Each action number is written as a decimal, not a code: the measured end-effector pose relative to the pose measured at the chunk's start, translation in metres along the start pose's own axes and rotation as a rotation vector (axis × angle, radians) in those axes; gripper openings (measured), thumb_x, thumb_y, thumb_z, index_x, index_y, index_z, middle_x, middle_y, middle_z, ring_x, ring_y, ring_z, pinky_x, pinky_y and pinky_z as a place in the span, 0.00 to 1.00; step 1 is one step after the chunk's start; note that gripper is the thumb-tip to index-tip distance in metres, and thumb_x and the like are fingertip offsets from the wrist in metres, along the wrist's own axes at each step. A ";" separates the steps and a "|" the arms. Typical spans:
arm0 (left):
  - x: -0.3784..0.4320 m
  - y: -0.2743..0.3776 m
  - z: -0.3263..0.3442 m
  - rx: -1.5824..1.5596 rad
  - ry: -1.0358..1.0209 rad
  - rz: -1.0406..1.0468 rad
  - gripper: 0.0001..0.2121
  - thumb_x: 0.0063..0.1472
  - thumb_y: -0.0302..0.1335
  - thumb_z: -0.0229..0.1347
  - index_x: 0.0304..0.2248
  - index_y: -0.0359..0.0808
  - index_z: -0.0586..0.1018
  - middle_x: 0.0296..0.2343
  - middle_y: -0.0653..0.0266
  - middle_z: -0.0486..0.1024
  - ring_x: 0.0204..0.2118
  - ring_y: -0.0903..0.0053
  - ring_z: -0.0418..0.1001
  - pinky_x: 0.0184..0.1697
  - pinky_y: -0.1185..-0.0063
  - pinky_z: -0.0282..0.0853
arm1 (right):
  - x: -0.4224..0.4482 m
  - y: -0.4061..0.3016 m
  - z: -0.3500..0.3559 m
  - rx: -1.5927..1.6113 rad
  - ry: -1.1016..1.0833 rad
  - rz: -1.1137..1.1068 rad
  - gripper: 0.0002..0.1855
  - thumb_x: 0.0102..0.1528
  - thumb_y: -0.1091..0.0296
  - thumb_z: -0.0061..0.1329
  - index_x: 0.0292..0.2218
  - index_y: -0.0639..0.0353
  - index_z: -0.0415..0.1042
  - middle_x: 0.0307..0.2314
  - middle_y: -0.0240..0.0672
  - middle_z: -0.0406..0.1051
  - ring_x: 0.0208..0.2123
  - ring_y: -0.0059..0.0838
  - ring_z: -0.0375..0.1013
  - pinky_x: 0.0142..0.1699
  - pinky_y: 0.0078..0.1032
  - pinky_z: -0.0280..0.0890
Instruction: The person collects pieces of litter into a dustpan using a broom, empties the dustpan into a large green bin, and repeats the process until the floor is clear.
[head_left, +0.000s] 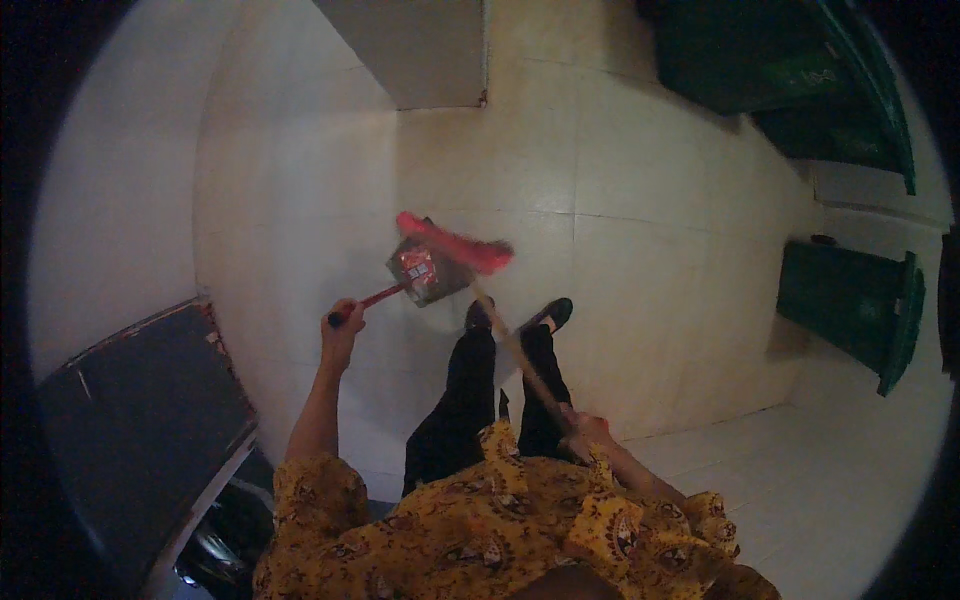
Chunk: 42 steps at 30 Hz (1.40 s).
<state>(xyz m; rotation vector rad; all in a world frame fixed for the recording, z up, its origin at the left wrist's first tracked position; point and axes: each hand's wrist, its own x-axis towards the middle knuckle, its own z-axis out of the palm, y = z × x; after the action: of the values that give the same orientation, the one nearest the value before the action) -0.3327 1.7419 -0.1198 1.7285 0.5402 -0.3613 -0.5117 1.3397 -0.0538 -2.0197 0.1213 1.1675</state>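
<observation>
My left hand (345, 319) grips the red handle (382, 295) of a long-handled dustpan near its black end. In the dustpan (420, 296) or on its back lies a shiny red piece with writing (418, 268); I cannot tell whether it is litter or a label. A broom's red head (454, 244) lies across the far edge of the dustpan, slightly blurred. From it the broom's pale stick (517, 345) runs down to my right hand (586, 429), which is closed around it close to my waist.
Beige tiles (637, 172) cover the floor. Green wheeled bins (750, 67) stand at the upper right, another green bin (844, 304) at the right. A wall corner (442, 60) juts in at the top. At the lower left is a dark panel with worn edges (150, 420).
</observation>
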 end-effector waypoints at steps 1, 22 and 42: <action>0.003 -0.002 0.004 -0.004 -0.006 0.003 0.07 0.51 0.29 0.50 0.26 0.34 0.70 0.19 0.72 0.65 0.22 0.87 0.61 0.25 0.87 0.60 | 0.001 0.012 0.012 0.360 -0.126 0.089 0.31 0.40 0.67 0.47 0.46 0.65 0.54 0.35 0.47 0.64 0.36 0.35 0.65 0.40 0.28 0.60; 0.017 -0.038 0.001 -0.005 0.008 -0.007 0.06 0.50 0.29 0.52 0.25 0.34 0.70 0.18 0.74 0.64 0.21 0.89 0.59 0.25 0.88 0.59 | 0.060 0.013 -0.041 -0.088 -0.132 -0.152 0.33 0.37 0.75 0.45 0.46 0.66 0.48 0.28 0.53 0.63 0.32 0.45 0.65 0.36 0.35 0.60; -0.061 -0.172 0.033 -0.611 0.495 -0.180 0.06 0.51 0.28 0.51 0.27 0.34 0.69 0.22 0.69 0.65 0.25 0.84 0.65 0.31 0.84 0.65 | 0.258 -0.019 -0.111 -0.888 -0.064 -0.040 0.40 0.38 0.75 0.44 0.50 0.64 0.38 0.25 0.50 0.65 0.28 0.47 0.66 0.32 0.37 0.62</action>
<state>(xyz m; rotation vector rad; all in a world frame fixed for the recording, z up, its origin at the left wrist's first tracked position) -0.4746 1.7277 -0.2382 1.1654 1.0483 0.1170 -0.2785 1.3521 -0.2113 -2.7032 -0.5641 1.4017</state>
